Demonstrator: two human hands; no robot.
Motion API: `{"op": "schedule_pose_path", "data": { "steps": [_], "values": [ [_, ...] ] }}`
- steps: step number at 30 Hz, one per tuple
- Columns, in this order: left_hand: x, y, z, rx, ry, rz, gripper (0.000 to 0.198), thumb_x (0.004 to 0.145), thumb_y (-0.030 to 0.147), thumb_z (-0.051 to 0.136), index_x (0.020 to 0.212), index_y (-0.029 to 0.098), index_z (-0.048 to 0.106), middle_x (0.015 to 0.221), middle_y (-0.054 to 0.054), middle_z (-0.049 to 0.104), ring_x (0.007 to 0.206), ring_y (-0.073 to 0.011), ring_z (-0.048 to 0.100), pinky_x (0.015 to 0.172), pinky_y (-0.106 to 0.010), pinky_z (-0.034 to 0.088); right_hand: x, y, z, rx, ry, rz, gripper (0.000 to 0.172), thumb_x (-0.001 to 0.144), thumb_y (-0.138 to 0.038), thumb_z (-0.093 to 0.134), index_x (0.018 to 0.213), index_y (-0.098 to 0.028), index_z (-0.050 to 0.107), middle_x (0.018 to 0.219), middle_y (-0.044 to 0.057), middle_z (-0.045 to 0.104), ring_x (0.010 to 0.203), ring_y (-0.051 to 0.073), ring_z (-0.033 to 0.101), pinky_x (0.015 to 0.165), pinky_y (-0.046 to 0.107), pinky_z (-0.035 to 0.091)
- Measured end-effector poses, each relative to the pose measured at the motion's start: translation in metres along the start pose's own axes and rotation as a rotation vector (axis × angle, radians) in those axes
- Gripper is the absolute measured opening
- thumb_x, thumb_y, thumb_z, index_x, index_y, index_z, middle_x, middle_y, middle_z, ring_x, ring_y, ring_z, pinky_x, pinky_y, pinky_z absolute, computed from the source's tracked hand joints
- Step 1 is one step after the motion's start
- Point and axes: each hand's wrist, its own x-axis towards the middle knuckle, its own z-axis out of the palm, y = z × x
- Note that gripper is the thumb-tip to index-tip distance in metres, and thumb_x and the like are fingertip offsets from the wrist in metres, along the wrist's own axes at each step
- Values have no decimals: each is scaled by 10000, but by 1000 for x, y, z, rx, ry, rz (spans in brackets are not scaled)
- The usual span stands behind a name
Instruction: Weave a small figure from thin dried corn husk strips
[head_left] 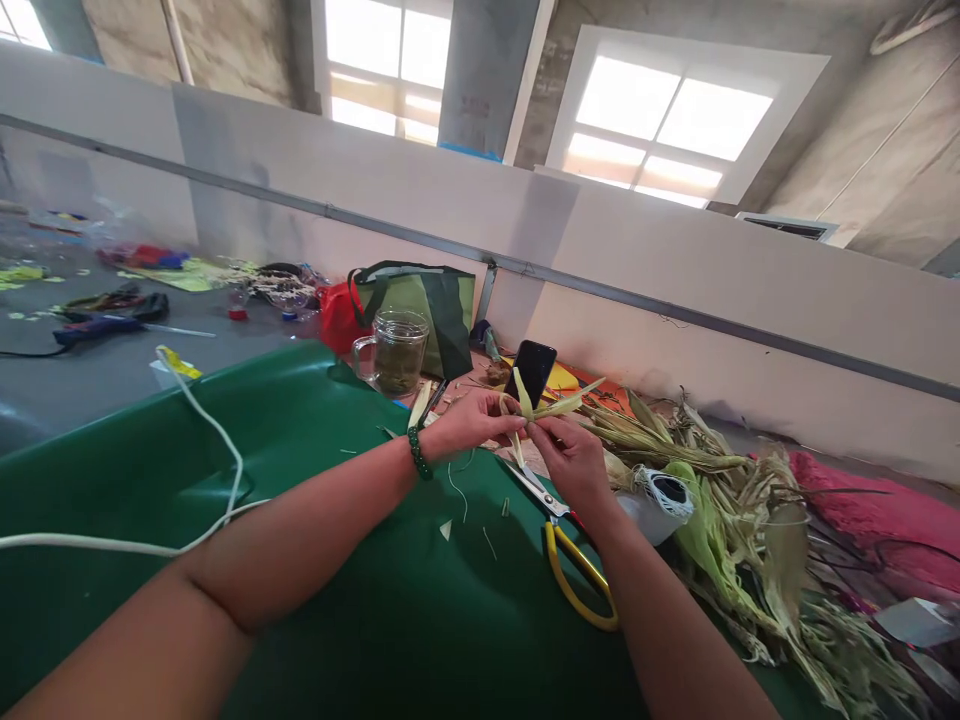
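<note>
Both my hands meet over the green table cover [360, 600] and pinch a folded strip of pale green leaf [541, 405]. My left hand [472, 422] wears a dark green bead bracelet and its fingers are closed on the strip's left end. My right hand [570, 455] grips the strip from the right, fingers curled. The leaf's ends stick up and out to the right. Scissors with yellow handles [566, 545] lie on the cover just under my right wrist.
A heap of green and dry leaves [735, 500] fills the right side, with a spool of white string [664, 495] beside it. A glass mug [394, 352], a green bag [439, 300], a black phone [534, 368] and a white cord [217, 440] lie about.
</note>
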Motion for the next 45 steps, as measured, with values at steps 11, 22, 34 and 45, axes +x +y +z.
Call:
{"op": "schedule_pose_path", "data": {
  "steps": [11,22,34,45],
  "values": [
    [-1,2,2,159,94,86,271,684,328,743,590,112,609,534,-7,597,488,-76,501,476,-182,395,6,-3,0,545,43,480,403,672,-562,676,579,-184,574,506,-16,563,404,92,443,428,251,381],
    [-1,2,1,182,97,113,253,696,318,727,586,108,641,550,-20,629,486,-72,505,484,-177,404,11,9,-13,294,118,240,239,705,-369,677,862,-189,696,928,82,718,872,230,641,812,404,501],
    [-2,2,4,207,81,65,347,569,300,782,473,132,493,451,36,512,442,-57,464,412,-157,358,-5,-18,-5,64,31,-77,137,843,-309,592,801,-252,709,720,20,720,637,176,651,624,309,527],
    [0,6,1,155,147,2,114,642,161,682,560,119,615,512,10,627,457,-71,541,440,-145,410,-3,-11,-6,-12,63,-154,113,837,-244,572,779,-231,669,720,19,680,604,143,612,590,275,516]
  ]
}}
